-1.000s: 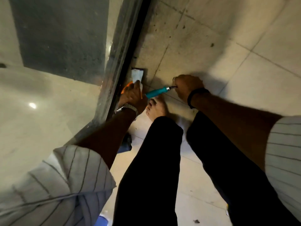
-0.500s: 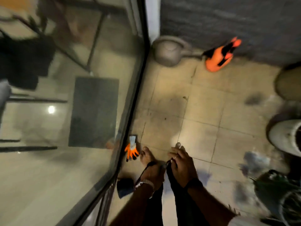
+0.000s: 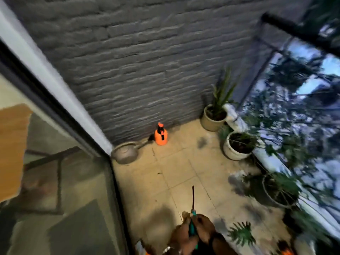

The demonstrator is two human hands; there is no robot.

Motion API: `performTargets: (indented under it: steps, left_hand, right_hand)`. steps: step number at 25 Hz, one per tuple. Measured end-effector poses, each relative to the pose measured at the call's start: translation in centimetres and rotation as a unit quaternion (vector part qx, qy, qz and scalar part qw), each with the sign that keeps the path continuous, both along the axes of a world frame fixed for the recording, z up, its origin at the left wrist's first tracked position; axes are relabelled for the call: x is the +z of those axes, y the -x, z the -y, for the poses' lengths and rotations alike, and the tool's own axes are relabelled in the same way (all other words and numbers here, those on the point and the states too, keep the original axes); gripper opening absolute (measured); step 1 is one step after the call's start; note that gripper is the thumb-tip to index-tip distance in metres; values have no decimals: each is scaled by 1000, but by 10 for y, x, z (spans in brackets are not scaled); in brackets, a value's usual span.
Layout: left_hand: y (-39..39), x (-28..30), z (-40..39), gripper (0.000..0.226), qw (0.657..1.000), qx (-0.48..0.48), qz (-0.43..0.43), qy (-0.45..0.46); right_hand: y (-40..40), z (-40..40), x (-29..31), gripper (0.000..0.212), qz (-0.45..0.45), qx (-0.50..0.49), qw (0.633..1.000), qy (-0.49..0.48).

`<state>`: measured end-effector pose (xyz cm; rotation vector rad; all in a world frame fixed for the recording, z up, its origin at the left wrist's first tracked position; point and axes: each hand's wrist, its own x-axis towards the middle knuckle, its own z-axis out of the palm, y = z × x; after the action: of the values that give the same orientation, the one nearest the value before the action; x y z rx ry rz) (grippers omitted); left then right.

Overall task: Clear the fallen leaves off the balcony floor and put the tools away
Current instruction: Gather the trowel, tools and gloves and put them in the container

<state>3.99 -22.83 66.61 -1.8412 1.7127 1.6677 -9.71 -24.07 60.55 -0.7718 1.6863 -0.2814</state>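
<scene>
Teal-handled tool (image 3: 192, 226), w/ thin dark shaft pointing toward orange sprayer (image 3: 161, 134), now lifted off the floor; left hand (image 3: 181, 236) & right hand (image 3: 204, 230) both grip it. Person has stood up, prob. carrying it to storage.

Your left hand (image 3: 181, 234) and right hand (image 3: 205, 227) both grip the teal handle of a garden tool (image 3: 192, 220), its dark shaft pointing up and away from you over the tiled floor (image 3: 176, 173). An orange spray bottle (image 3: 161, 135) stands against the grey brick wall (image 3: 139, 56), just beside a watering can (image 3: 126, 153). Potted plants (image 3: 237, 147) line your right side along the railing.
</scene>
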Motion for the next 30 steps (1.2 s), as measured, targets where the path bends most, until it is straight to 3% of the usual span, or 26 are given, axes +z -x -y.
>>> performTargets:
  steps: [2, 4, 8, 11, 16, 18, 22, 26, 30]
  left_hand:
    - [0, -34, -14, 25, 999, -36, -27, -12]
    - [6, -62, -32, 41, 994, -105, 8, -1]
    - [50, -41, -49, 23, 960, -278, 41, 10]
    - [107, -28, -63, 22, 942, -336, 13, 24]
    - [212, -28, -130, 30, 877, -477, -23, 57]
    - [239, -43, -157, 25, 844, -532, -2, 64]
    - [299, -71, -226, 37, 778, -624, 18, 75]
    - [363, -42, -297, 14, 715, -694, 28, 76]
    - [428, -46, -352, 13, 660, -746, 40, 78]
  right_hand:
    - [16, -29, 17, 27, 7, -71, 997, 1]
    - [44, -71, 24, 22, 3, -141, 990, -13]
    - [89, -161, 28, 24, 38, -322, 945, -54]
    - [111, -217, 39, 32, 65, -426, 901, -58]
    - [182, -344, 49, 48, 32, -527, 848, -54]
    - [205, -402, 46, 51, 15, -556, 829, -58]
    - [246, -546, 43, 64, -9, -633, 766, -113]
    - [260, -659, 32, 68, -15, -711, 689, -140]
    - [242, -733, 5, 71, -6, -762, 625, -167]
